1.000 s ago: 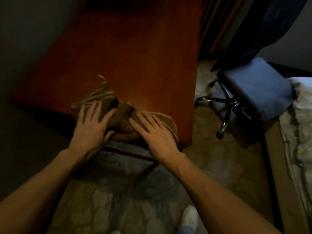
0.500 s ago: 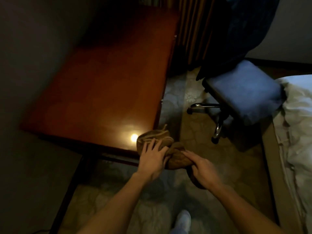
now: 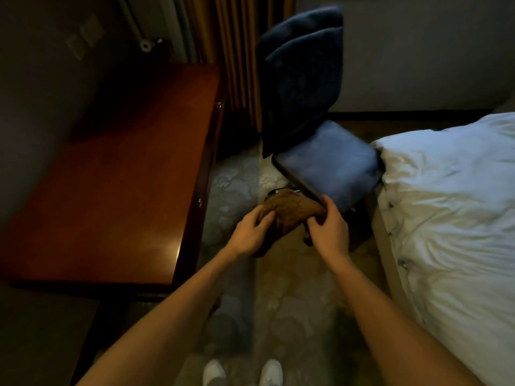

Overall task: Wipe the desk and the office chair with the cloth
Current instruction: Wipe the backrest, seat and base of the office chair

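Now, both my hands hold the cloth (image 3: pixel 289 214) above the floor, just in front of the office chair (image 3: pixel 331 162). My left hand (image 3: pixel 249 232) curls its fingers into one end. My right hand (image 3: pixel 330 228) pinches the other end close by the seat's front corner. The cloth is brown, coarse-looking and bunched into a crumpled wad. The desk (image 3: pixel 117 176) stands left of the chair, and a bed (image 3: pixel 446 207) right of it.

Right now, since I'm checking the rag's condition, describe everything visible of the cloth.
The cloth is brown, coarse-looking fabric, bunched into a crumpled wad. It hangs in the air over the carpet by the near corner of the chair seat; the left hand grips its left end, the right hand pinches its right.
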`<act>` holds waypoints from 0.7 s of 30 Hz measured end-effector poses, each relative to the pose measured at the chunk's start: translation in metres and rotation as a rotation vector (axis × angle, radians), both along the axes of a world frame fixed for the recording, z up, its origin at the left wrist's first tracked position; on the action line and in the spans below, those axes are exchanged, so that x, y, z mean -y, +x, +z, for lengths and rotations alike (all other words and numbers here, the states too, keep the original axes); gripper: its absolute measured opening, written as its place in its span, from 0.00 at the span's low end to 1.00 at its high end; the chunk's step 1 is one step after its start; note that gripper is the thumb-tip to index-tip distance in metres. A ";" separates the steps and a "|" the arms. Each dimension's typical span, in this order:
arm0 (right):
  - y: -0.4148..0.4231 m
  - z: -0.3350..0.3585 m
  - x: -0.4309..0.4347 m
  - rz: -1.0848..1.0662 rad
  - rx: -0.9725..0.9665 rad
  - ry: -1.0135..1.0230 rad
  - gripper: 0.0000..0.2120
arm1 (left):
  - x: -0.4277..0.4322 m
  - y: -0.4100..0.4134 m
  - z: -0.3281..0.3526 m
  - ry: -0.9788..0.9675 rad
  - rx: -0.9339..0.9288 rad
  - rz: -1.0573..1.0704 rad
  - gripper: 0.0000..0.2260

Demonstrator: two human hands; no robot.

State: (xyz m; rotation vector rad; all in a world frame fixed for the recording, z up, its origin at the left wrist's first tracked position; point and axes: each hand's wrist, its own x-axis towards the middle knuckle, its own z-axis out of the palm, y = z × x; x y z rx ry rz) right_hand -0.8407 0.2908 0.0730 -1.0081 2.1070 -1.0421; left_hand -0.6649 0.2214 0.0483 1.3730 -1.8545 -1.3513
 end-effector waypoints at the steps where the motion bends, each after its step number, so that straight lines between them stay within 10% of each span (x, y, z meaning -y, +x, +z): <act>1: -0.008 0.006 0.005 -0.084 0.024 -0.005 0.31 | 0.003 -0.012 0.008 0.001 -0.047 0.010 0.07; 7: -0.049 0.029 0.041 -0.403 0.454 -0.026 0.31 | 0.035 -0.067 0.054 -0.049 -0.176 -0.060 0.06; 11: -0.088 0.056 0.080 -0.447 0.717 -0.087 0.06 | 0.080 -0.108 0.085 -0.040 -0.263 -0.118 0.05; 21: -0.193 0.131 0.230 -0.301 0.330 -0.293 0.19 | 0.231 -0.186 0.107 0.260 -0.258 -0.363 0.12</act>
